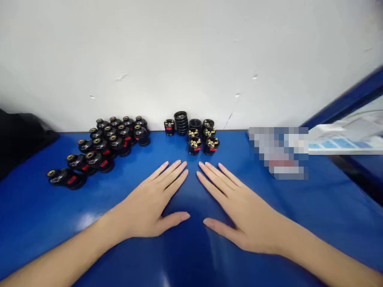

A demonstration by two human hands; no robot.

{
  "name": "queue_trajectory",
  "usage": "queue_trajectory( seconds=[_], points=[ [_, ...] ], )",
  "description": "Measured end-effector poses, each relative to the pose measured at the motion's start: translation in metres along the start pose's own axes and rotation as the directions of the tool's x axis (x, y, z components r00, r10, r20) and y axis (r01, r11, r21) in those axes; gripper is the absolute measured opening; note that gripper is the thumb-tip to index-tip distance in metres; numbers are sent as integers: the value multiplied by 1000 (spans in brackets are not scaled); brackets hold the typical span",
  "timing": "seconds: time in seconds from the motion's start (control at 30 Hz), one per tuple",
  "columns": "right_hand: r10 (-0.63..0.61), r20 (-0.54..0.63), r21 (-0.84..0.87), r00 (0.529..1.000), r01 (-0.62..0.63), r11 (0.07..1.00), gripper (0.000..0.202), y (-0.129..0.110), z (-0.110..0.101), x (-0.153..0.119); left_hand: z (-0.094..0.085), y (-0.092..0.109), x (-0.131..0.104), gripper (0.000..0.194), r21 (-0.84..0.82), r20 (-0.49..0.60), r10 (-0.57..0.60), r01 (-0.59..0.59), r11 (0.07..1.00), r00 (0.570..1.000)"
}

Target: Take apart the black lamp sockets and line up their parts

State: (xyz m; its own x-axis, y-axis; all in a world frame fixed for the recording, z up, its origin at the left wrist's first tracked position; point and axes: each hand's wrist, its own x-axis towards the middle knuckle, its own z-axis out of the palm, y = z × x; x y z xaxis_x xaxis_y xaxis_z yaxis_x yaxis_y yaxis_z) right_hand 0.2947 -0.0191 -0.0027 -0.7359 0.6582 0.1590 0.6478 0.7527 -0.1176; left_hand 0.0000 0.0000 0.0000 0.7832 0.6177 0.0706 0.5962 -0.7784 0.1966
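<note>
Palm-down, empty hands: the left hand [149, 205] and the right hand [248, 213] are laid just short of the black lamp-socket cores [194, 151].

The fingers [178, 183] are held straight and nearly together, with both thumbs spread wide, and nothing is gripped. The cores are stood in a small cluster on the blue tabletop [191, 255], beyond the fingertips and near the white wall [191, 59], beside a ridged black threaded ring stack [181, 124]; assembled lamp holders [99, 161] are set to the left. The cores would probably be found light, stiff and somewhat slippery, judging by their gloss. Each is best taken by its smooth side wall, since the brass terminals [195, 142] on top could be bent if pinched.
</note>
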Motion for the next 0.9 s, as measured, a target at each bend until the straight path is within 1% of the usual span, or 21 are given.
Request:
queue_trajectory(
  seconds=[0.17, 0.4, 0.53, 0.7, 0.9],
  points=[
    [5, 11, 11, 1000, -5, 1000, 83, -3, -2, 0, -2, 1, -2, 88, -38, -15, 0, 0, 999, 1000],
    [25, 5, 60, 1000, -25, 998, 83, -2, -1, -1, -1, 1, -1, 88, -34, -18, -1, 0, 999, 1000],
    [12, 5, 73, 1000, -13, 997, 83, -2, -2, -1, -1, 1, -1, 88, -48, -29, -1, 0, 999, 1000],
    [2, 1, 45, 1000, -2, 999, 82, -2, -2, 0, -3, 2, -1, 88, -30, -15, 1, -1, 1000, 1000],
    [23, -5, 71, 1000, -23, 997, 81, -1, -1, -1, -3, 2, -1, 88, -16, -13, -1, 1, 1000, 1000]
  ],
)
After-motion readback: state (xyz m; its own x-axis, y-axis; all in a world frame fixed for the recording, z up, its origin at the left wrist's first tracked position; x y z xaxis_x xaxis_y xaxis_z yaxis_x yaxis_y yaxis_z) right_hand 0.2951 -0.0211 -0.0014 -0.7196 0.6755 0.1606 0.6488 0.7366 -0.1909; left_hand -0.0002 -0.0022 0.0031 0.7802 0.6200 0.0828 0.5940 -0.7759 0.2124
